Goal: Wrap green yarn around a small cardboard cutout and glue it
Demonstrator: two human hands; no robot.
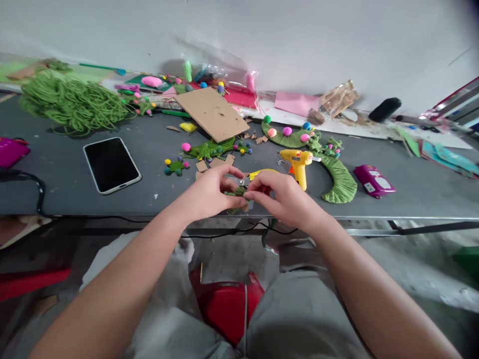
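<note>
Grey trousers point(299, 309): the wearer's knees, nearest, below the table edge.
Left hand point(215, 187): thumb and curled fingers hold a small green yarn piece point(239, 191) at the near edge of the table.
Right hand point(286, 197): thumb and forefinger pinch together at the right edge of the same piece; whether on its body or a loose end is unclear.
Yarn piece: between both hands, mostly covered by fingers. Probably light, soft and fuzzy, with little slip and easily squashed; best held lightly by its outer edges.
Yellow-handled tool point(262, 173): just beyond the hands, partly hidden.
Yellow glue gun point(299, 164): near the right hand, between it and a green yarn-wrapped crescent point(339, 182).
Purple packet point(374, 180): right of the crescent.
Smartphone point(112, 164): dark screen up, to the left.
Pom-pom pieces: green, dotted with coloured balls, one point(175, 167) beyond the left hand.
Cardboard sheet point(213, 112): farther back, tilted.
Green yarn heap point(75, 102): loose loops, far left.
Pale wall point(262, 40): behind everything.
</note>
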